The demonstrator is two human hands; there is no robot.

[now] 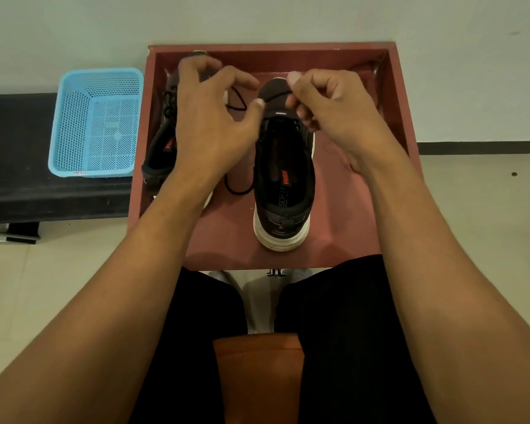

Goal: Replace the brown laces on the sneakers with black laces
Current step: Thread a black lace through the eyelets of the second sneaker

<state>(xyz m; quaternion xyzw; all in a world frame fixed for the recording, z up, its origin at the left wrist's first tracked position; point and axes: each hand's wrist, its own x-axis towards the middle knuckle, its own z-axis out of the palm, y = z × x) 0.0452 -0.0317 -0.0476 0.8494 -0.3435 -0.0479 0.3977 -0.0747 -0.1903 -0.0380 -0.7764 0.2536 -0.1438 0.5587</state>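
Head view. 1 red-brown tray sits on the floor in front of the seated person and holds 2 dark sneakers with white soles.

The first sneaker stands upright in the middle of the tray, heel toward the person, toe pointing away. The second sneaker lies at the tray's left side, largely hidden behind the left forearm.

The right hand is over the toe end of the first sneaker, thumb and forefinger pinched on a dark lace. This lace runs as a short, taut span across the toe to the thumb tip of the left hand. The left fingers are curled and spread; whether this hand grips the lace cannot be told. The 2 hands are near each other, not touching.

A lace loop lies on the tray floor between the 2 sneakers.

1 blue basket rests on a dark bench, just beside the tray's left wall.
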